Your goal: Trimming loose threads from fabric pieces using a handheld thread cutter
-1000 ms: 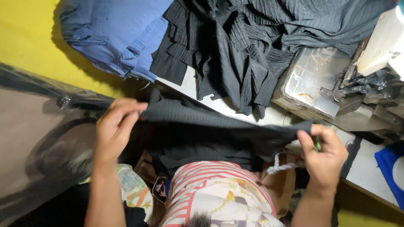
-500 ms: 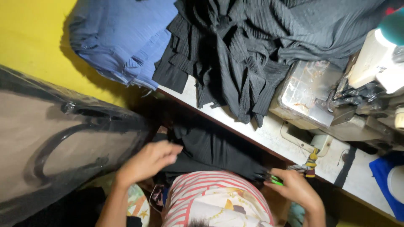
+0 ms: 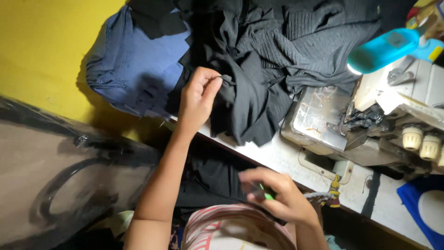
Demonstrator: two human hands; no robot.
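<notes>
Left hand (image 3: 200,95) reaches up from the lap, fingertips pinching a fold of black fabric (image 3: 240,99) at the edge of the pile – thumb and fingers pressed together on the cloth, rest of the hand curled. Right hand (image 3: 277,196) sits low near the body, at about 5 o'clock from the left, fingers closed around a small green-handled tool (image 3: 264,193); tool mostly hidden, can't tell its kind. Under that hand, another dark garment (image 3: 208,178) lies in the lap, above a red-and-white striped shirt (image 3: 231,231).

The pinched fabric hangs over the front edge of the white worktop (image 3: 277,157) and belongs to a big heap of black ribbed cloth (image 3: 296,41) running to 12 and 1 o'clock. At 10 o'clock from the left hand – a stack of blue fabric (image 3: 134,65), touching the black heap. At 3 o'clock, the sewing machine (image 3: 370,125) with a clear plastic cover plate and cream tension knobs (image 3: 421,141); a teal lamp (image 3: 384,48) above it. Small yellow-and-red thread bobbin piece (image 3: 335,189) just right of the right hand at the worktop edge. Yellow wall (image 3: 41,46) at 9 o'clock, clear plastic bag with dark handles (image 3: 60,185) at 7 o'clock.
</notes>
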